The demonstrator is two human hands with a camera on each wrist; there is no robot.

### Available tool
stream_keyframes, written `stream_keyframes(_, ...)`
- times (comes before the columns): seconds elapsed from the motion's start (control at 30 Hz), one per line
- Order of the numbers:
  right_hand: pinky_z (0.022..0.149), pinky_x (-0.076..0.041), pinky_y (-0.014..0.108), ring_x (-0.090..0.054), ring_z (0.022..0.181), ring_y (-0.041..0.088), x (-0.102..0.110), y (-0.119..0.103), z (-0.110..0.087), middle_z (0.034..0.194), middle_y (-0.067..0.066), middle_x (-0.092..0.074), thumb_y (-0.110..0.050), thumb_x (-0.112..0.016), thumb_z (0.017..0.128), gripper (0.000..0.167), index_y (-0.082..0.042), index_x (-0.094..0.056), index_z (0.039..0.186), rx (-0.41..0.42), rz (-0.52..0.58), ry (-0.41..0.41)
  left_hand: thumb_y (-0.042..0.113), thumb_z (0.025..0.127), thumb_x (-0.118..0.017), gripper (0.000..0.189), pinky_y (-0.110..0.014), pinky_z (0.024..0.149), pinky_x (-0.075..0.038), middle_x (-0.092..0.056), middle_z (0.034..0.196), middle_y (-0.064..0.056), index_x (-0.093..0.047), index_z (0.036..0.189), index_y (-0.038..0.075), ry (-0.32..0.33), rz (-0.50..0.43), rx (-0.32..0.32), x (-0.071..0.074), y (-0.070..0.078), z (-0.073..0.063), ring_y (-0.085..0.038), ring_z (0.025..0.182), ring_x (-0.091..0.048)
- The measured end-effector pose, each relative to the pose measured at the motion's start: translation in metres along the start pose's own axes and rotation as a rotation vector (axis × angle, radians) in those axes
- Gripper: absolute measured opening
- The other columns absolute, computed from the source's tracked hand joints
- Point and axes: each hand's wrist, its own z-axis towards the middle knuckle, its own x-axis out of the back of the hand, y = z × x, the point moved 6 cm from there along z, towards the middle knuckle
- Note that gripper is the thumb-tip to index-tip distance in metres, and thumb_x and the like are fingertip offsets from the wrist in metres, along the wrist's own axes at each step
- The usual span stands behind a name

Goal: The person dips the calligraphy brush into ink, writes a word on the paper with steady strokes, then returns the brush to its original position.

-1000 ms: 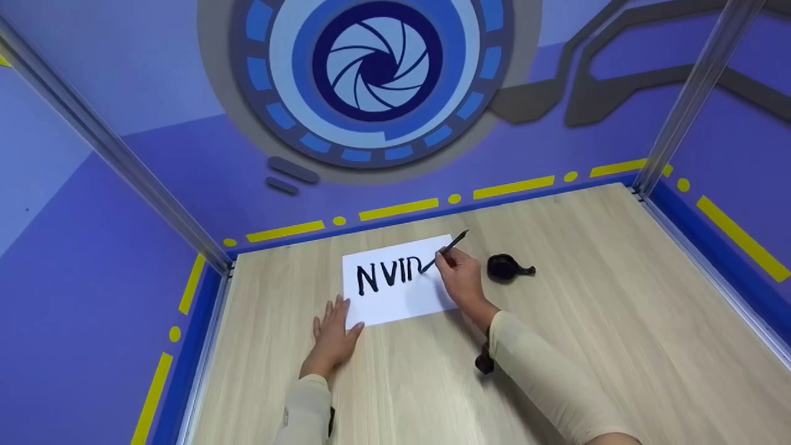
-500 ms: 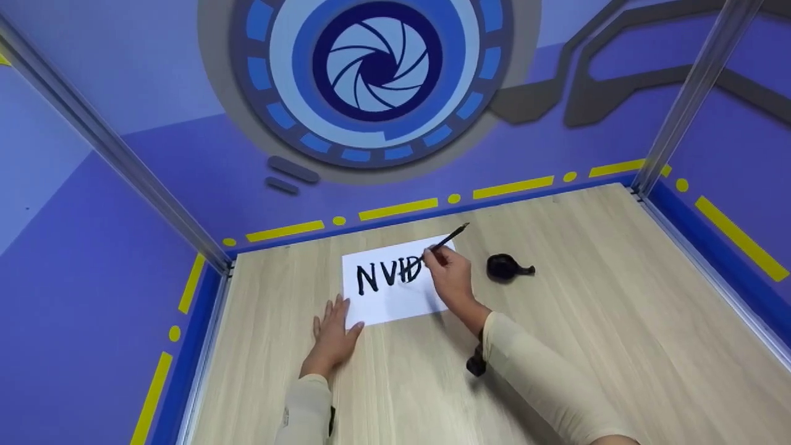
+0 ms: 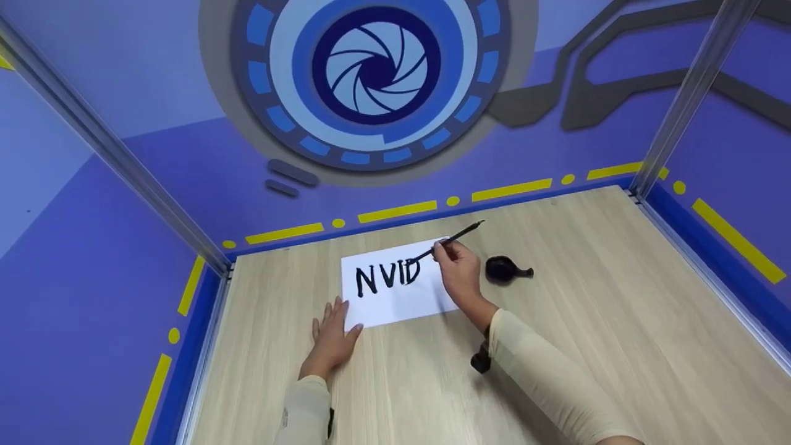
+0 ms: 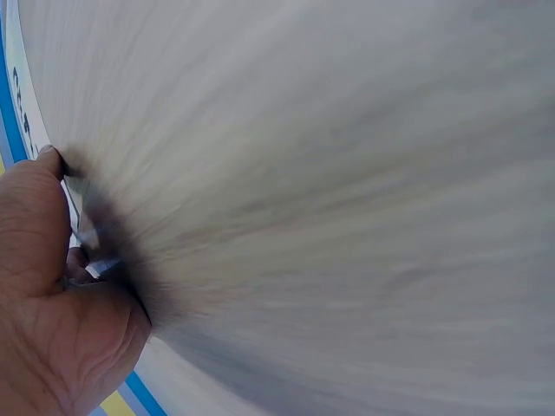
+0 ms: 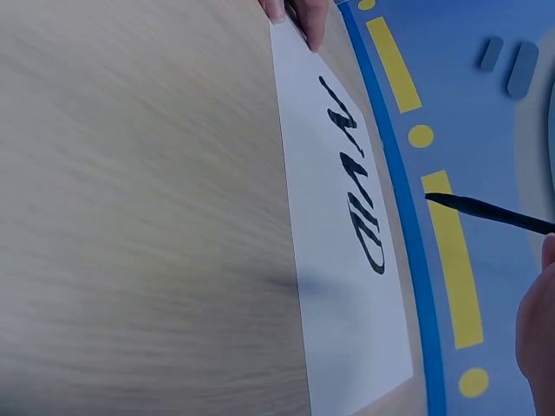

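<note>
My right hand [image 3: 460,272] pinches a slim black writing brush [image 3: 460,233] between thumb and fingers, over the right part of a white sheet of paper [image 3: 395,309]. In the right wrist view the dark tip of the brush [image 5: 473,206] shows raised above the sheet. Bold black letters [image 3: 388,275] reading "NVID" run across the paper. My left hand [image 3: 334,339] lies with spread fingers at the sheet's lower left corner, fingertips on its edge; the left wrist view shows the hand [image 4: 52,286] close on the wood. Just right of my right hand sits a small black ink dish [image 3: 500,270] with a short handle.
The light wooden tabletop [image 3: 587,296] extends around the paper. A blue printed wall [image 3: 167,179] with yellow marks stands behind it, and metal frame posts [image 3: 680,105] rise at the back corners.
The brush finished the curve of the D, its tip passing down and left across the letters. Since then my right hand has lifted and shifted right with the brush. My left hand stays put.
</note>
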Motion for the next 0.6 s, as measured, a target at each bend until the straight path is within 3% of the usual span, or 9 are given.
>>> stream_keyframes(0.6,0.073,-0.060,0.018,-0.073,0.080,0.011,0.0096,0.0090,0.0014,0.091,0.012,-0.080,-0.020,-0.073,0.102,0.015,-0.007,-0.081,0.099,0.000,-0.004,-0.017,0.037,0.111,-0.055,0.071,-0.069,0.134,0.006,-0.012,0.182,-0.014,-0.027,0.170,0.010,0.007,0.000,-0.010,0.0010,0.0004,-0.0026,-0.042,0.170,-0.004)
